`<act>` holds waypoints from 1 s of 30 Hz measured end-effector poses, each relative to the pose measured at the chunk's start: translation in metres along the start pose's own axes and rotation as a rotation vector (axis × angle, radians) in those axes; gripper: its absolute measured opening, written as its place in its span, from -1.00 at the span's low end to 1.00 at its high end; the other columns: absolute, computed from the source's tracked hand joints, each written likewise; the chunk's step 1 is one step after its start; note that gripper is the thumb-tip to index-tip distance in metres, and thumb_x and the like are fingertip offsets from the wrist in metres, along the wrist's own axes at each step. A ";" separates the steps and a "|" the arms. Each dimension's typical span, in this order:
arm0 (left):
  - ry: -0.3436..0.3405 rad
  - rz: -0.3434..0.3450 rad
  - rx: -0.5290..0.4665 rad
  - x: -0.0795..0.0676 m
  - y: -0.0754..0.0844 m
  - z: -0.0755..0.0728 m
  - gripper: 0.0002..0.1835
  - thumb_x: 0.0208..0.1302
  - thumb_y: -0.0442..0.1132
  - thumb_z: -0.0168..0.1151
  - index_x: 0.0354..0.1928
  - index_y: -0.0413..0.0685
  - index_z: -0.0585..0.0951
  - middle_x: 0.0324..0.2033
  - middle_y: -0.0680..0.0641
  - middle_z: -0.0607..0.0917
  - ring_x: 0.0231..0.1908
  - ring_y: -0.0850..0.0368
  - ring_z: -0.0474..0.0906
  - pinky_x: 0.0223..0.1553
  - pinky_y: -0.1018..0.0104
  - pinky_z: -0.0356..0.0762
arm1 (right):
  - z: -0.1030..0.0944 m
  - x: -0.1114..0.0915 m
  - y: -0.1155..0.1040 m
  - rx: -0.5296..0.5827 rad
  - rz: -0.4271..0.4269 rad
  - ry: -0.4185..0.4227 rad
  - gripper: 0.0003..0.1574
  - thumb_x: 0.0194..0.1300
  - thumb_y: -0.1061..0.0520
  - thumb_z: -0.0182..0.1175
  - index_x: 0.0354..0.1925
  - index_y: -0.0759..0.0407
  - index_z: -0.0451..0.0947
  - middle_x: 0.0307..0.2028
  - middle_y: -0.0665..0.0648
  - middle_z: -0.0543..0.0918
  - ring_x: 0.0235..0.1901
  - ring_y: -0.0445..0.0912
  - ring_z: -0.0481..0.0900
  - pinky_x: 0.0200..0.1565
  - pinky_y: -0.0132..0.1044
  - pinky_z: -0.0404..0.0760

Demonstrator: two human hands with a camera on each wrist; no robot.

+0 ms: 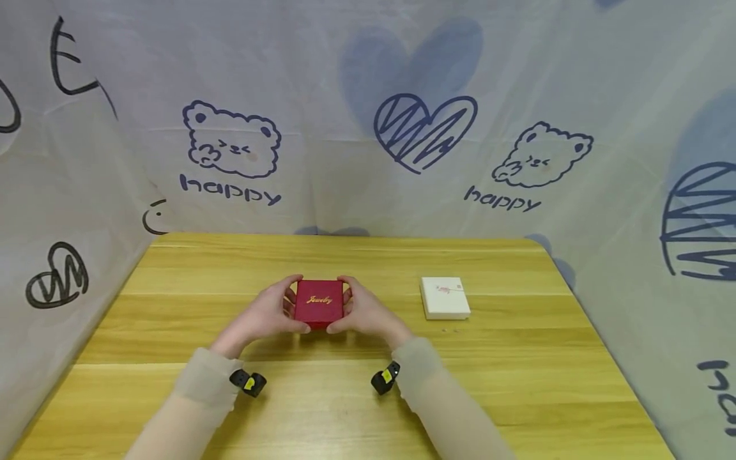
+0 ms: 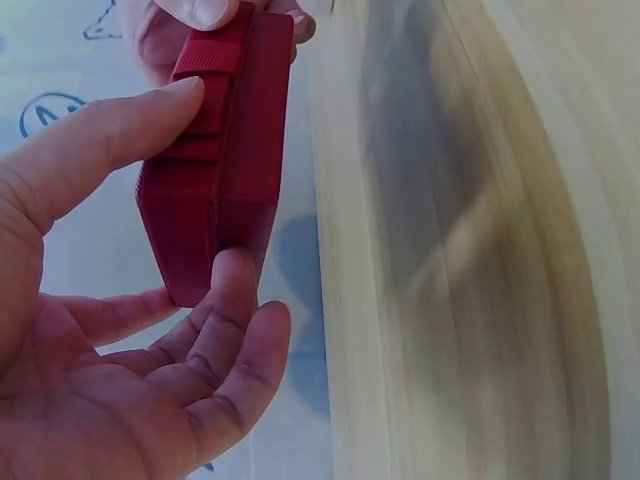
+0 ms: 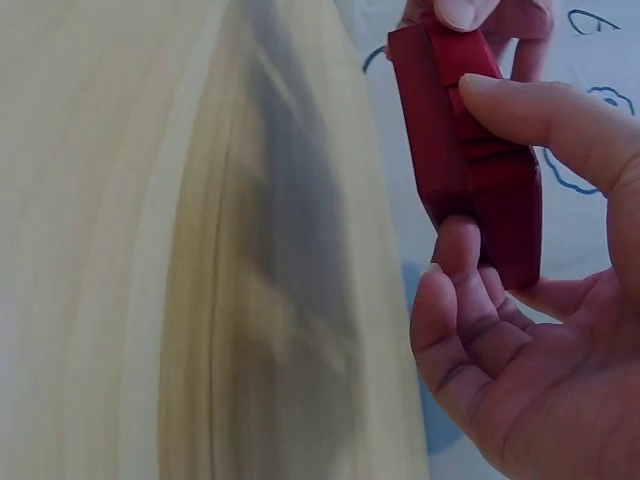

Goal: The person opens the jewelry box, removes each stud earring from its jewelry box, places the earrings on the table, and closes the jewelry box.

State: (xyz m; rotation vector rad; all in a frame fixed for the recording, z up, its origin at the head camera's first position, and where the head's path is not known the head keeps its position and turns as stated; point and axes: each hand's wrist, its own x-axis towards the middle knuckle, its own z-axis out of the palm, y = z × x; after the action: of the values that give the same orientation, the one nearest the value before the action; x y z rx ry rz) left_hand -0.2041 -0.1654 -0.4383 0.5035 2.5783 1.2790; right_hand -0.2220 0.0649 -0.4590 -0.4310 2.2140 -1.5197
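A red jewelry box [image 1: 319,301] with gold "Jewelry" lettering on its lid is held between both hands. My left hand [image 1: 270,311] grips its left side, thumb at the front edge and fingers around the side and back. On the opposite side my right hand [image 1: 368,311] holds it the same way. In the left wrist view, a ribbed red bow [image 2: 205,85] runs along the front of the box, and the left thumb touches it. The right wrist view shows the box [image 3: 450,140] raised off the tabletop, with curled right fingers [image 3: 460,245] against its end.
A white square box [image 1: 445,298] with a pink print lies on the wooden table [image 1: 345,409], right of the hands. White cloth [image 1: 322,76] with blue drawings hangs behind the table's far edge and along both sides.
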 end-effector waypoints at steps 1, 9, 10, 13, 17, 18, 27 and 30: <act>0.001 0.010 -0.002 0.000 0.002 0.002 0.09 -0.13 -0.32 0.60 0.42 -0.38 0.14 -0.18 -0.20 0.54 -0.24 0.00 0.55 -0.16 0.13 0.58 | -0.003 -0.002 0.000 -0.004 0.000 0.001 0.32 -0.07 0.32 0.55 0.50 0.21 -0.03 -0.10 0.20 0.44 -0.20 -0.03 0.61 -0.09 -0.19 0.58; 0.011 0.014 -0.013 -0.002 0.016 0.020 0.07 -0.12 -0.30 0.61 0.42 -0.34 0.18 -0.15 -0.16 0.55 -0.24 0.05 0.54 -0.18 0.17 0.59 | -0.018 -0.025 0.002 -0.067 -0.001 0.011 0.31 -0.08 0.24 0.57 0.49 0.20 0.01 -0.09 0.19 0.45 -0.22 -0.03 0.60 -0.10 -0.17 0.59; 0.011 0.015 -0.017 -0.002 0.018 0.022 0.07 -0.13 -0.31 0.61 0.42 -0.34 0.18 -0.15 -0.16 0.55 -0.24 0.05 0.54 -0.19 0.18 0.59 | -0.019 -0.028 0.002 -0.074 -0.001 0.012 0.31 -0.08 0.23 0.57 0.49 0.19 0.01 -0.08 0.19 0.45 -0.21 -0.01 0.60 -0.10 -0.17 0.59; 0.013 0.022 -0.035 -0.003 0.022 0.030 0.08 -0.15 -0.32 0.62 0.42 -0.34 0.20 -0.17 -0.15 0.56 -0.27 0.07 0.54 -0.21 0.20 0.58 | -0.023 -0.038 0.003 -0.095 0.000 0.013 0.31 -0.08 0.22 0.57 0.49 0.17 0.01 -0.07 0.19 0.45 -0.22 0.01 0.59 -0.12 -0.18 0.59; 0.017 0.030 -0.031 -0.004 0.026 0.041 0.07 -0.16 -0.32 0.63 0.41 -0.35 0.22 -0.20 -0.11 0.57 -0.28 0.10 0.53 -0.24 0.24 0.58 | -0.028 -0.051 0.004 -0.121 0.001 0.008 0.31 -0.06 0.22 0.56 0.50 0.14 -0.01 -0.07 0.18 0.45 -0.26 0.01 0.58 -0.16 -0.19 0.59; 0.015 0.031 -0.032 -0.004 0.027 0.044 0.06 -0.16 -0.32 0.63 0.40 -0.36 0.22 -0.20 -0.11 0.57 -0.28 0.10 0.53 -0.24 0.24 0.58 | -0.029 -0.054 0.006 -0.133 0.003 0.008 0.32 -0.06 0.22 0.57 0.50 0.15 -0.01 -0.07 0.17 0.45 -0.27 0.00 0.58 -0.17 -0.19 0.59; -0.028 0.024 -0.021 -0.006 0.028 0.069 0.08 -0.19 -0.34 0.64 0.40 -0.40 0.21 -0.21 -0.08 0.57 -0.26 0.12 0.52 -0.22 0.24 0.56 | -0.035 -0.072 0.021 -0.165 0.002 -0.008 0.32 -0.08 0.28 0.56 0.49 0.28 -0.01 -0.13 0.18 0.46 -0.36 -0.01 0.53 -0.30 -0.20 0.57; -0.046 0.032 -0.032 -0.006 0.028 0.073 0.08 -0.19 -0.35 0.63 0.39 -0.42 0.20 -0.20 -0.09 0.56 -0.28 0.11 0.53 -0.23 0.23 0.56 | -0.035 -0.075 0.025 -0.178 0.005 -0.007 0.32 -0.09 0.28 0.56 0.49 0.29 -0.01 -0.15 0.17 0.47 -0.35 -0.02 0.53 -0.28 -0.19 0.57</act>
State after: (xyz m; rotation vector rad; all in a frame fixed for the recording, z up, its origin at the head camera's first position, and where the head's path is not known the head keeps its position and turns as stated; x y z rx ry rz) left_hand -0.1675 -0.0989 -0.4595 0.5636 2.5183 1.3008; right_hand -0.1752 0.1380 -0.4585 -0.4832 2.3522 -1.3209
